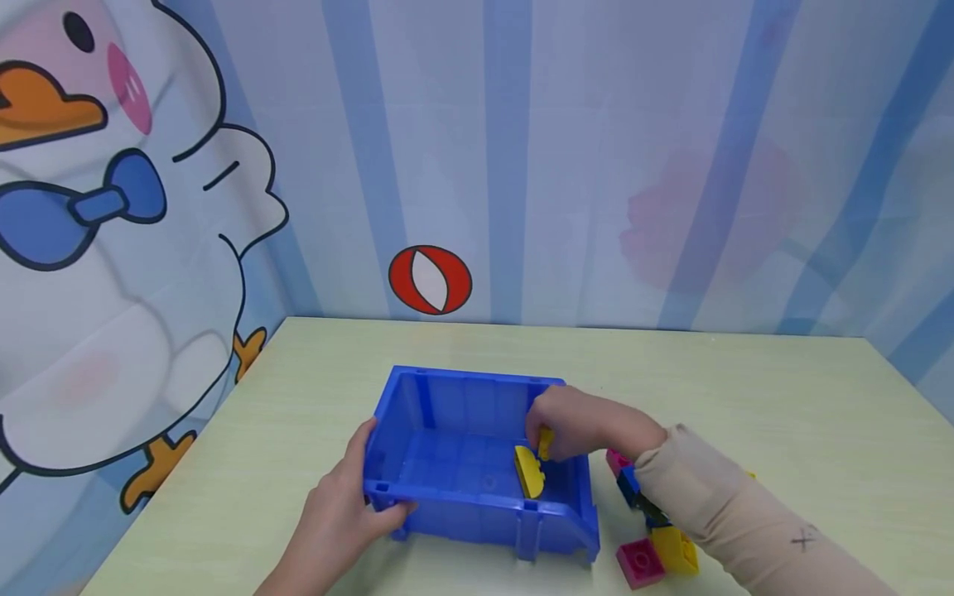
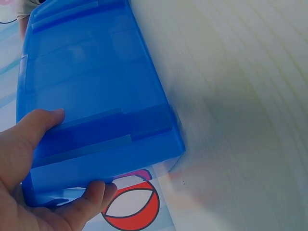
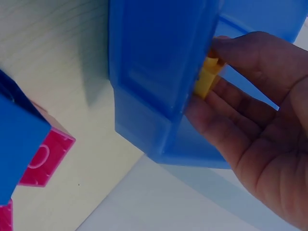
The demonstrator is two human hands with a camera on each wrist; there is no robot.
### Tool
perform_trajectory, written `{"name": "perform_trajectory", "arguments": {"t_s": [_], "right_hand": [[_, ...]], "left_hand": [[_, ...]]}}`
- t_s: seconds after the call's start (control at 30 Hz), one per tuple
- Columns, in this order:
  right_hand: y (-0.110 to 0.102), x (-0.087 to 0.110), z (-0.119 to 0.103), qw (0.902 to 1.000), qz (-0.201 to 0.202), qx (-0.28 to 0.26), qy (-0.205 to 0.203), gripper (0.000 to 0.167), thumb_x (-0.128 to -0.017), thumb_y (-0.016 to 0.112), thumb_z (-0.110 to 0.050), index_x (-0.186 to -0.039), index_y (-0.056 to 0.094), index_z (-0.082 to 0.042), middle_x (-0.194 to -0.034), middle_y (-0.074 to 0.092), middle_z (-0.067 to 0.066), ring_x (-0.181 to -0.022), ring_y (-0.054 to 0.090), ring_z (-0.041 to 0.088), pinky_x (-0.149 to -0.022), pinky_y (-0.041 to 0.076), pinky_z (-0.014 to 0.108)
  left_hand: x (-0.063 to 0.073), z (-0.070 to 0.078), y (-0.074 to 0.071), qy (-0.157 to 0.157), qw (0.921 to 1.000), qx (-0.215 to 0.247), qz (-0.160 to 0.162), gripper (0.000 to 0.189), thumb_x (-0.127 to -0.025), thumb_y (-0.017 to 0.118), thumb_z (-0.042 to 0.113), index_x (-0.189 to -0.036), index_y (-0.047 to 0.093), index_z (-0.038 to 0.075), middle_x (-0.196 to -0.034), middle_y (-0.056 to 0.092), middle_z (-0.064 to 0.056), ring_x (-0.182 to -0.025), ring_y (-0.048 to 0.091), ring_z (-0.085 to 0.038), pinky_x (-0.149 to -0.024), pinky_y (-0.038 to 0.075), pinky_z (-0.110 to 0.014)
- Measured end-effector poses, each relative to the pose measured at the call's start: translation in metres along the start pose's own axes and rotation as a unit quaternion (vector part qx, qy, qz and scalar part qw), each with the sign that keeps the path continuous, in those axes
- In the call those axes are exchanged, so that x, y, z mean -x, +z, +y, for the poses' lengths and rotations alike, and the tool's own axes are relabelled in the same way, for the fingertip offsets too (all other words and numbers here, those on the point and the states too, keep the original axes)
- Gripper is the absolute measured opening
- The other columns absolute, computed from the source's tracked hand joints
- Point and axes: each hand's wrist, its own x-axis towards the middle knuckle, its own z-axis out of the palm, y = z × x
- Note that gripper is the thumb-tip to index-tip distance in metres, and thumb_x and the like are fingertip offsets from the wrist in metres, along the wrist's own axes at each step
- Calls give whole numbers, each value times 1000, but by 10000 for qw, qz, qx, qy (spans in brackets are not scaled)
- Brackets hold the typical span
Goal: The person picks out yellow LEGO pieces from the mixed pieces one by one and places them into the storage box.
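Note:
A blue plastic bin (image 1: 462,513) lies on the table, its inside facing up in the head view. My left hand (image 1: 339,513) grips its left end, thumb on the near wall and fingers around the side. Inside the bin, toward the right, my right hand (image 1: 570,422) pinches a small yellow toy brick (image 1: 546,443) between thumb and fingers. Just left of it, a yellow rounded brick (image 1: 529,472) rests in the bin. The right wrist view shows the held yellow brick (image 3: 208,77) partly hidden behind the bin wall (image 3: 159,62).
Right of the bin, partly under my right forearm, is a pile of toy bricks: a pink brick (image 1: 640,564), a yellow brick (image 1: 675,550) and a blue brick (image 1: 628,485) among them. The pale table (image 1: 335,356) ends at a striped cartoon backdrop (image 1: 566,165).

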Motion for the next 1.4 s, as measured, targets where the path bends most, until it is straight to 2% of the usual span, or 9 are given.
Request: {"name": "perform_trajectory", "arguments": {"t_s": [0.37,0.67,0.93,1.4], "right_hand": [[7,-1,3,10000,-40,31,-43,15,-77,71,2,-89,74,-8,-86,68,-1,-79,58,14,-77,53,29],[10,-3,5,10000,-38,38,-64,16,-77,70,3,-88,74,-8,-86,68,-2,-80,58,14,-76,53,28],[12,-4,4,10000,-66,-32,10,16,-76,70,4,-81,72,-11,-78,65,-4,-70,52,13,-67,50,24],[19,-6,4,10000,-39,-19,-12,18,-75,70,5,-76,66,-12,-73,61,-5,-68,50,12,-65,48,22]], "left_hand": [[0,1,0,129,9999,3,92,100,-70,82,25,-145,18,7,-138,42,-25,-115,48,-47,-80,50,-55],[-1,1,-1,88,9999,-22,61,101,-70,82,26,-145,18,7,-137,42,-25,-116,48,-47,-81,50,-56],[0,2,-1,71,10000,-5,51,100,-70,82,25,-145,18,7,-137,42,-25,-115,48,-47,-80,50,-55],[-1,0,1,-51,10000,-27,-18,103,-70,83,26,-146,16,7,-139,40,-26,-116,47,-48,-81,49,-56]]}}
